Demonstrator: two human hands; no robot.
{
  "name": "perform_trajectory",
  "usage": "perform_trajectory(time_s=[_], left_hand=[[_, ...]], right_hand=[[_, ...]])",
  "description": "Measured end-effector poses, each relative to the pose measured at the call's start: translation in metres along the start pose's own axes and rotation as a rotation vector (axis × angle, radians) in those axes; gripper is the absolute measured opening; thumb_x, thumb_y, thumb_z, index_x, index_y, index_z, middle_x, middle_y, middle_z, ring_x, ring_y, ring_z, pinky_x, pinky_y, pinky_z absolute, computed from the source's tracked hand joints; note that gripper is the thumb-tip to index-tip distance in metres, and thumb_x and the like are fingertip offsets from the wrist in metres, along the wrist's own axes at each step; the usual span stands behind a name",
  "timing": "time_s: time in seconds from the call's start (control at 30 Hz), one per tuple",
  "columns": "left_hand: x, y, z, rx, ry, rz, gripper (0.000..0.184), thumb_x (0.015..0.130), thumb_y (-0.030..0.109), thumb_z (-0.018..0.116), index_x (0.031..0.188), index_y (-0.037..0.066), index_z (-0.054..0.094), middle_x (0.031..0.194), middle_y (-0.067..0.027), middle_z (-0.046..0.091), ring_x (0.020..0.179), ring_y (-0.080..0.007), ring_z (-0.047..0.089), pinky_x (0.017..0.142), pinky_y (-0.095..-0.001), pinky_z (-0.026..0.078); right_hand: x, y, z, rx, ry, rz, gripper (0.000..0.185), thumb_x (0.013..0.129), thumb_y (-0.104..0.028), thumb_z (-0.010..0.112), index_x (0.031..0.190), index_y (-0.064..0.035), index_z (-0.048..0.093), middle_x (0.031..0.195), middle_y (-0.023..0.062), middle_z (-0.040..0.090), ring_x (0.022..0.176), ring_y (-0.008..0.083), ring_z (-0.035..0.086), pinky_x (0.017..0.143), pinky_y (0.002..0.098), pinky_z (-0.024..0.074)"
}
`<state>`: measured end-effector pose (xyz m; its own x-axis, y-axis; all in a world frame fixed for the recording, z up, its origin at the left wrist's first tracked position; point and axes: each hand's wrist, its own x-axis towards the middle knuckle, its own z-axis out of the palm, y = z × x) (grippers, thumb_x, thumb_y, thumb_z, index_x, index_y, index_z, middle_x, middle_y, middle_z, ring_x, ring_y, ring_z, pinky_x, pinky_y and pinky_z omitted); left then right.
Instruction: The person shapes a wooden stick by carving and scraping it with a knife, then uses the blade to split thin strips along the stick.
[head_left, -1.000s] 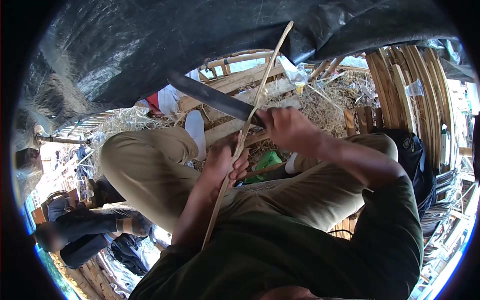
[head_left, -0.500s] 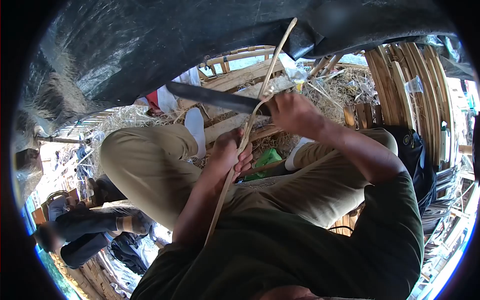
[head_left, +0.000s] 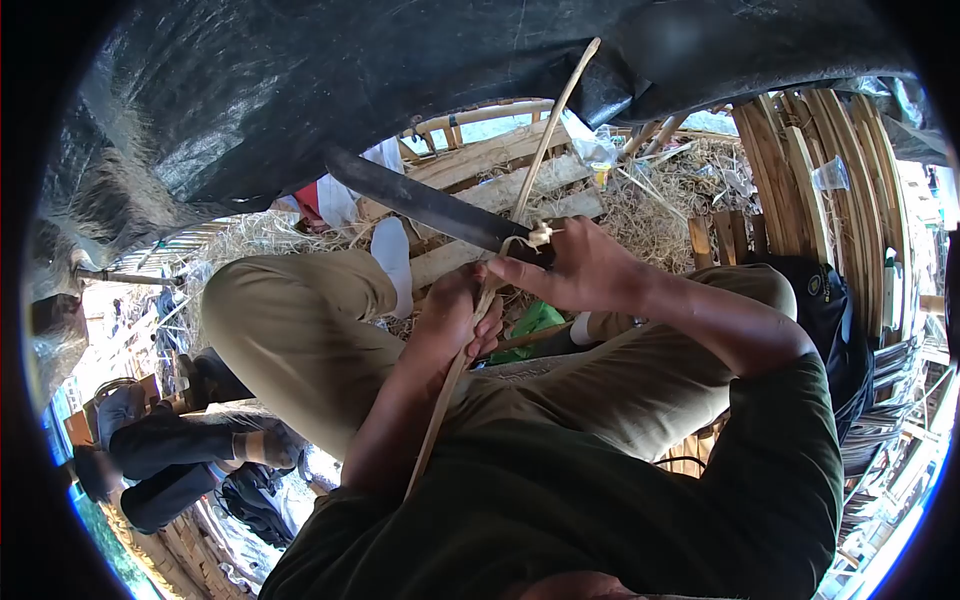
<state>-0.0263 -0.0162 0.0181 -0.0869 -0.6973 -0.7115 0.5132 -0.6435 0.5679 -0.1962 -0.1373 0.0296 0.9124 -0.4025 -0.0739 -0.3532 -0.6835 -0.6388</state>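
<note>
A long pale stick (head_left: 556,125), perhaps a cane or split bamboo, runs slantwise from the dark sheet down to my chest. My left hand (head_left: 450,312) is closed round it near its middle, above my lap. My right hand (head_left: 595,268) grips a machete (head_left: 425,198), its handle hidden in the fingers. The broad dark blade points up and to the left, crossing the stick just beyond my left hand. My right thumb reaches out to the stick beside my left fingers. A curled pale shaving (head_left: 540,236) sits where blade and stick meet.
A black plastic sheet (head_left: 280,80) hangs across the top. Wooden slats (head_left: 835,190) stand at right, near a black bag (head_left: 815,300). Straw and boards (head_left: 480,160) lie ahead, with a green plastic bag (head_left: 535,325) between my legs. Another person's legs (head_left: 180,450) show at lower left.
My right hand and the machete have slid down along the stick towards my left hand. A shaving now curls up at the blade. My left hand keeps its place.
</note>
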Motion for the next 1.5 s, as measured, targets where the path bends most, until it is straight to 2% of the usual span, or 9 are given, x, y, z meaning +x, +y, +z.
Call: perform_trajectory(time_s=[0.17, 0.3, 0.53, 0.73, 0.93, 1.07, 1.17, 1.27, 1.5], left_hand=[[0.002, 0.001, 0.004, 0.021, 0.016, -0.011, 0.035, 0.107, 0.033, 0.029, 0.091, 0.007, 0.048, 0.047, -0.0020, 0.036, 0.031, -0.0125, 0.033, 0.035, -0.0284, 0.030], [0.003, -0.003, -0.005, 0.038, -0.025, 0.001, 0.025, 0.104, 0.026, 0.029, 0.102, 0.007, 0.044, 0.050, -0.0042, 0.039, 0.033, -0.0143, 0.033, 0.035, -0.0299, 0.030], [0.005, -0.010, -0.014, 0.036, -0.055, -0.017, 0.026, 0.102, 0.022, 0.028, 0.116, 0.005, 0.041, 0.051, -0.0052, 0.040, 0.034, -0.0154, 0.034, 0.035, -0.0307, 0.030], [0.003, -0.005, -0.006, -0.001, 0.032, -0.024, 0.029, 0.106, 0.031, 0.032, 0.093, 0.011, 0.047, 0.047, -0.0030, 0.036, 0.030, -0.0134, 0.032, 0.031, -0.0285, 0.028], [0.010, -0.006, -0.013, -0.023, 0.024, 0.010, 0.027, 0.105, 0.032, 0.034, 0.093, 0.011, 0.044, 0.047, -0.0033, 0.037, 0.030, -0.0144, 0.032, 0.032, -0.0287, 0.028], [0.013, -0.014, -0.017, 0.041, 0.015, 0.061, 0.024, 0.104, 0.030, 0.034, 0.096, 0.011, 0.046, 0.048, -0.0045, 0.037, 0.030, -0.0151, 0.032, 0.032, -0.0290, 0.028], [0.009, -0.014, -0.015, 0.067, 0.005, 0.047, 0.022, 0.104, 0.027, 0.033, 0.099, 0.010, 0.047, 0.048, -0.0056, 0.038, 0.029, -0.0158, 0.032, 0.031, -0.0299, 0.028], [0.007, -0.009, -0.008, 0.081, 0.003, 0.038, 0.023, 0.104, 0.025, 0.031, 0.102, 0.009, 0.048, 0.048, -0.0064, 0.038, 0.029, -0.0165, 0.033, 0.031, -0.0308, 0.029], [0.006, -0.008, -0.009, 0.129, 0.025, 0.045, 0.027, 0.105, 0.025, 0.029, 0.103, 0.006, 0.049, 0.047, -0.0065, 0.039, 0.029, -0.0167, 0.034, 0.031, -0.0308, 0.029]], right_hand=[[0.003, 0.016, 0.025, -0.027, 0.075, 0.186, 0.066, 0.096, -0.055, 0.057, 0.085, 0.0088, 0.065, 0.065, 0.0220, 0.063, 0.056, 0.0287, 0.068, 0.049, 0.0410, 0.0508], [0.015, 0.011, 0.012, 0.485, -0.130, 0.572, 0.070, 0.095, -0.064, 0.051, 0.089, 0.0046, 0.066, 0.057, 0.0124, 0.055, 0.044, 0.0204, 0.055, 0.040, 0.0354, 0.0415], [0.018, 0.010, 0.007, 0.857, -0.420, 0.736, 0.075, 0.090, -0.075, 0.045, 0.069, -0.0031, 0.048, 0.051, -0.0002, 0.035, 0.038, 0.0132, 0.034, 0.036, 0.0318, 0.0327], [0.016, 0.030, 0.015, 1.250, -0.589, 0.662, 0.074, 0.087, -0.079, 0.044, 0.071, -0.0068, 0.041, 0.052, -0.0036, 0.026, 0.040, 0.0090, 0.026, 0.038, 0.0277, 0.0234], [0.025, 0.012, 0.016, 0.904, -0.312, 0.728, 0.075, 0.095, -0.070, 0.044, 0.065, -0.0017, 0.048, 0.047, 0.0047, 0.040, 0.038, 0.0180, 0.044, 0.039, 0.0386, 0.0368], [0.010, -0.008, 0.026, 0.287, 0.083, 0.369, 0.076, 0.099, -0.058, 0.046, 0.062, 0.0067, 0.058, 0.054, 0.0215, 0.058, 0.053, 0.0324, 0.063, 0.058, 0.0449, 0.0505], [0.009, -0.001, 0.027, 0.372, 0.080, 0.311, 0.075, 0.100, -0.059, 0.044, 0.063, 0.0051, 0.056, 0.051, 0.0162, 0.054, 0.045, 0.0277, 0.057, 0.049, 0.0442, 0.0464], [0.014, -0.005, 0.007, 0.878, -0.329, 0.741, 0.072, 0.101, -0.061, 0.040, 0.068, 0.0018, 0.054, 0.050, 0.0091, 0.047, 0.039, 0.0201, 0.047, 0.039, 0.0392, 0.0375], [0.006, 0.012, 0.019, 1.408, -0.611, 0.787, 0.074, 0.095, -0.074, 0.033, 0.066, -0.0067, 0.045, 0.047, -0.0019, 0.029, 0.036, 0.0084, 0.026, 0.035, 0.0271, 0.0231]])
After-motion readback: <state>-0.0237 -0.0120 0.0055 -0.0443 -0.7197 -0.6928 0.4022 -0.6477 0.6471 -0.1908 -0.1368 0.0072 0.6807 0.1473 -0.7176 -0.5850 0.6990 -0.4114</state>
